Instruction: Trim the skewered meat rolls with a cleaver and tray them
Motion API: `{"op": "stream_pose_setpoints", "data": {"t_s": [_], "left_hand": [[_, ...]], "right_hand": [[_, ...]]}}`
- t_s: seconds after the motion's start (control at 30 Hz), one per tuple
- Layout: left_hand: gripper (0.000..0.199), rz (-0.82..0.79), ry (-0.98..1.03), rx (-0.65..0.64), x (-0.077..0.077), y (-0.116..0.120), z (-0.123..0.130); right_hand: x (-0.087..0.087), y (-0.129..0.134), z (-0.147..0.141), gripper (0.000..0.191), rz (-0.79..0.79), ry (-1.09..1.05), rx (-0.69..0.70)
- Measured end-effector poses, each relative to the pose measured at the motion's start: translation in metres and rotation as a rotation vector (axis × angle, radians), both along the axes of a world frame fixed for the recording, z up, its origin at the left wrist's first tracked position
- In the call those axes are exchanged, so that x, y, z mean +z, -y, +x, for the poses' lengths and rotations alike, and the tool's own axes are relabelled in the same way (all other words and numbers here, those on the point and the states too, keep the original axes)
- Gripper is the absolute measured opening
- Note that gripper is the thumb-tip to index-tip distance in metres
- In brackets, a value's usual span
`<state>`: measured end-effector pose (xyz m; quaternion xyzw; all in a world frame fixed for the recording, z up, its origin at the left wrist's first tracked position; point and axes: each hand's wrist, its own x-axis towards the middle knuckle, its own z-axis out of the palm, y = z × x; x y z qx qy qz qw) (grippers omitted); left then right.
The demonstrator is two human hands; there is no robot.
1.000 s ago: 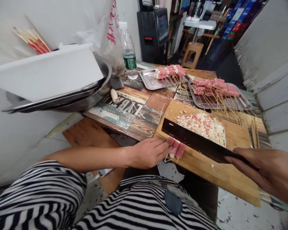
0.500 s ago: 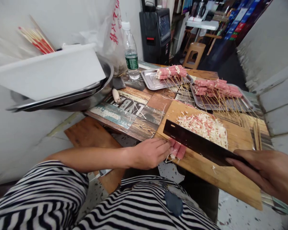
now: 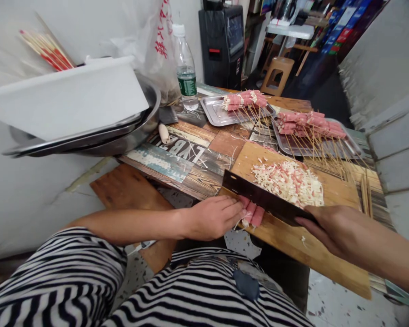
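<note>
My right hand [image 3: 330,227] grips a dark-bladed cleaver [image 3: 259,195], whose long blade stands on edge across the meat rolls [image 3: 252,212] at the near edge of the wooden cutting board [image 3: 341,268]. White enoki strands poke out of the pink rolls on the near side. Closed fingers of my left hand [image 3: 218,218] press on the left end of these rolls, right beside the blade. Behind the cleaver lies a pile of chopped enoki and pink meat bits [image 3: 289,181]. The blade hides the far ends of the rolls.
Two metal trays [image 3: 213,113] hold skewered meat rolls [image 3: 310,125] behind the board. Bare skewers [image 3: 364,193] lie at the board's right. A water bottle [image 3: 187,72], a wooden handle [image 3: 164,133] and a large metal bowl [image 3: 155,104] are to the left. Walls flank both sides.
My right hand has moved left with the cleaver, and the blade has shifted left along the rolls towards my left hand. The left hand stays on the rolls.
</note>
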<state>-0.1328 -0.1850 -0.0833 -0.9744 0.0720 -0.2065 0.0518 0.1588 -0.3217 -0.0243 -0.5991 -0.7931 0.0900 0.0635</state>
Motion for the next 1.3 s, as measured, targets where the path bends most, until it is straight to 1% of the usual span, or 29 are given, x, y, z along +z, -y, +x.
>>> {"op": "stream_pose_setpoints", "data": {"t_s": [0.07, 0.1, 0.2, 0.27, 0.37, 0.43, 0.5, 0.57, 0.67, 0.73, 0.8, 0.87, 0.93, 1.0, 1.07, 1.13, 1.2, 1.27, 1.3], "left_hand": [[0.031, 0.013, 0.004, -0.008, 0.0, -0.001, 0.001], [0.03, 0.012, 0.001, -0.012, 0.0, -0.002, 0.001], [0.028, -0.03, -0.008, -0.012, 0.003, -0.007, 0.002], [0.033, -0.08, -0.06, 0.023, 0.011, -0.013, 0.003], [0.048, -0.151, -0.242, 0.073, 0.028, -0.023, 0.005], [0.056, -0.166, -0.346, 0.081, 0.035, -0.03, 0.007], [0.058, -0.16, -0.396, 0.09, 0.036, -0.035, 0.01], [0.058, -0.182, -0.393, 0.103, 0.033, -0.037, 0.011], [0.056, -0.302, -0.346, 0.091, 0.034, -0.039, 0.01], [0.048, -0.405, -0.339, 0.05, 0.042, -0.041, 0.008], [0.036, -0.509, -0.361, -0.001, 0.055, -0.047, 0.007], [0.025, -0.635, -0.449, -0.054, 0.069, -0.055, 0.009], [0.022, -0.797, -0.617, -0.125, 0.08, -0.065, 0.015], [0.026, -0.951, -0.78, -0.204, 0.083, -0.076, 0.025], [0.026, -1.06, -0.848, -0.245, 0.079, -0.085, 0.038], [0.032, -1.135, -0.895, -0.21, 0.072, -0.092, 0.052], [0.041, -1.191, -1.014, -0.133, 0.064, -0.095, 0.064], [0.041, -1.194, -1.159, -0.038, 0.06, -0.095, 0.074], [0.038, -1.156, -1.207, 0.018, 0.06, -0.094, 0.077]], "right_hand": [[-0.005, -0.005, -0.007, 0.051, -0.003, 0.023, 0.01], [-0.006, -0.005, -0.009, 0.053, 0.029, 0.009, -0.018], [0.001, 0.002, -0.009, 0.059, 0.161, -0.081, -0.2], [0.01, 0.011, -0.006, 0.062, 0.205, -0.13, -0.319], [0.02, 0.024, -0.002, 0.067, 0.21, -0.16, -0.414], [0.02, 0.031, -0.002, 0.069, 0.202, -0.166, -0.451], [0.015, 0.039, -0.001, 0.069, 0.18, -0.182, -0.499], [0.008, 0.047, 0.001, 0.067, 0.128, -0.204, -0.559], [0.0, 0.06, 0.005, 0.063, 0.053, -0.259, -0.649], [-0.002, 0.066, 0.008, 0.063, 0.031, -0.289, -0.691], [-0.003, 0.069, 0.01, 0.063, 0.025, -0.303, -0.712], [-0.003, 0.071, 0.01, 0.063, 0.024, -0.308, -0.708], [-0.004, 0.07, 0.009, 0.063, 0.031, -0.319, -0.689], [-0.006, 0.069, 0.005, 0.061, 0.027, -0.342, -0.657], [-0.006, 0.067, -0.001, 0.058, 0.036, -0.362, -0.604], [-0.005, 0.066, -0.008, 0.054, 0.103, -0.345, -0.516], [-0.002, 0.064, -0.015, 0.051, 0.216, -0.286, -0.392], [0.0, 0.063, -0.02, 0.049, 0.323, -0.193, -0.262], [0.001, 0.062, -0.021, 0.049, 0.362, -0.145, -0.209]]}}
